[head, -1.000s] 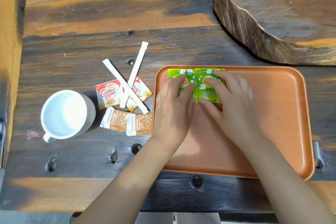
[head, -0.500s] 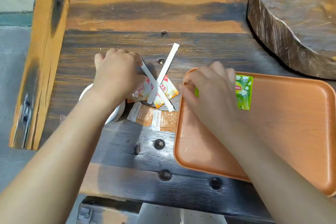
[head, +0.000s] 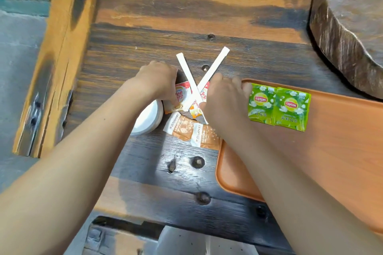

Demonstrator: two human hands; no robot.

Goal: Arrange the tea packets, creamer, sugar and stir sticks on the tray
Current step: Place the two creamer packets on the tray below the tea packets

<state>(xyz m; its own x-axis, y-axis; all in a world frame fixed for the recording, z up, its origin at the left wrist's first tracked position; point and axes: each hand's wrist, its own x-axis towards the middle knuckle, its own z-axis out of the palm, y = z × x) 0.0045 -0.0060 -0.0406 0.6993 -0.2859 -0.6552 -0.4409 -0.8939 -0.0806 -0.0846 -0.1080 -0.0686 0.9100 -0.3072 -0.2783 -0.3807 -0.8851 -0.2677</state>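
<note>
Two green Lipton tea packets (head: 260,106) (head: 290,108) lie side by side at the far left end of the orange tray (head: 342,147). Left of the tray, on the table, two white stir sticks (head: 187,77) (head: 215,64) cross over two Coffee-mate creamer packets (head: 182,93) (head: 202,95). Two orange-brown sugar packets (head: 179,126) (head: 205,137) lie just in front of them. My left hand (head: 157,82) pinches the left creamer packet at its near edge. My right hand (head: 226,99) curls over the right creamer packet, thumb on it; its fingertips are hidden.
A white cup (head: 148,120) stands under my left wrist, touching the left creamer packet's corner. A thick dark wood slab (head: 352,27) rises at the back right behind the tray. The table's left edge (head: 56,68) drops to the floor.
My right hand left the tea packets on the tray and moved left to the creamer. My left hand shifted down onto the left creamer packet. The camera swung left.
</note>
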